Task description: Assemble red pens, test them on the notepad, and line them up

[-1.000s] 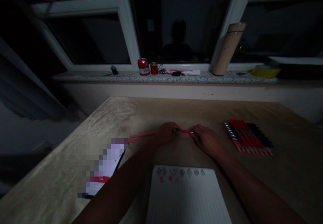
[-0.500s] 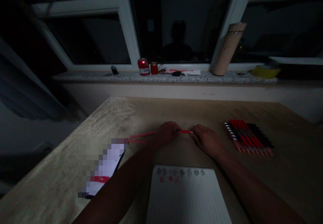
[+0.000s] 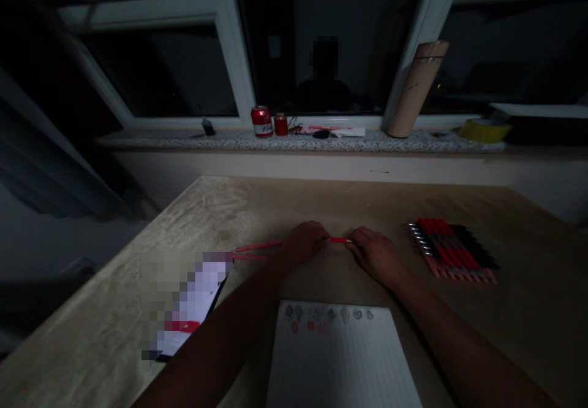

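Note:
A slim red pen [image 3: 339,240] stretches between my two hands, just above or on the table beyond the notepad. My left hand [image 3: 305,241] is closed on its left end, and my right hand [image 3: 373,249] pinches the silvery end on the right. Two pinkish-red sticks, perhaps pens [image 3: 257,247], lie on the table by my left hand, partly covered by it. Nearer me rests a lined notepad [image 3: 342,359] with rows of dark and red scribbles along its top. To the right, a row of red and black pens [image 3: 452,249] lies side by side.
A phone with a lit, blurred screen [image 3: 197,298] lies beside my left forearm. On the windowsill [image 3: 174,140] stand a red can [image 3: 261,121], a small red jar [image 3: 280,124], a tall tan flask [image 3: 417,89] and a yellow roll of tape [image 3: 484,131].
Hardly anything differs. Both hands keep their places on the red pen, with at most a tiny shift of the fingers.

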`<action>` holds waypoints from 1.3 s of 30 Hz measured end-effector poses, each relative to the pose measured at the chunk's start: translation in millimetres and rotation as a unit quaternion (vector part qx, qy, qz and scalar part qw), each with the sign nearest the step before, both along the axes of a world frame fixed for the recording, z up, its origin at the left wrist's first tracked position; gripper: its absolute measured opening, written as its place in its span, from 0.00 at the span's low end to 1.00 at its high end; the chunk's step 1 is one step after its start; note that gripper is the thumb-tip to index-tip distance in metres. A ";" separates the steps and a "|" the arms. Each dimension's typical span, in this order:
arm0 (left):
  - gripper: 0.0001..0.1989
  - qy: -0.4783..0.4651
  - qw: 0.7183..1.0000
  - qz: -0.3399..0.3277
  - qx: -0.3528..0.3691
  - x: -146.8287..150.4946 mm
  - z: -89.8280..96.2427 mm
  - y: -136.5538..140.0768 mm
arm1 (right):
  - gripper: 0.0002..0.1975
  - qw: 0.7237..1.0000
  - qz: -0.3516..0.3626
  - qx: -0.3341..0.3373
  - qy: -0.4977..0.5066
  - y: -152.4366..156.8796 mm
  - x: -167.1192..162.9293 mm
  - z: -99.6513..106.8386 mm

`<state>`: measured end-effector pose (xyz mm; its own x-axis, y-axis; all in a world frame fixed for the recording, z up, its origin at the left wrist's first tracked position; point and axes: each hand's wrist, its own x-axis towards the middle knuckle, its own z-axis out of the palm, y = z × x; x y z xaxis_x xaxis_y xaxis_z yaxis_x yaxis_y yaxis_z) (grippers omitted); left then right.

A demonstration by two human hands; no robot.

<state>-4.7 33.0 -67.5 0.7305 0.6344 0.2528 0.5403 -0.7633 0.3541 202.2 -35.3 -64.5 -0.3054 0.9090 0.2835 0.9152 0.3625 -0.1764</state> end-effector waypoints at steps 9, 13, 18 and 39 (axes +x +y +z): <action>0.16 0.045 0.996 -0.001 0.071 -0.6 -1.6 2.1 | 0.12 1.000 -0.003 0.001 0.012 1.4 1.6 -2.5; 0.13 0.051 0.996 0.027 0.063 0.1 1.9 -0.7 | 0.12 1.000 -0.003 0.001 0.005 0.7 0.7 -0.6; 0.15 0.102 0.992 0.001 0.068 2.3 8.7 -2.7 | 0.13 1.000 0.006 0.001 -0.007 0.6 0.2 -1.2; 0.14 0.068 0.995 0.003 0.074 0.3 6.7 -1.0 | 0.14 0.997 0.003 0.001 0.076 2.7 4.9 -4.3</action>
<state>-4.4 32.0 -60.8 0.7608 0.6022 0.2421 0.5803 -0.7982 0.1618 207.1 -32.6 -68.9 -0.2645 0.9064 0.3295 0.8753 0.3690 -0.3125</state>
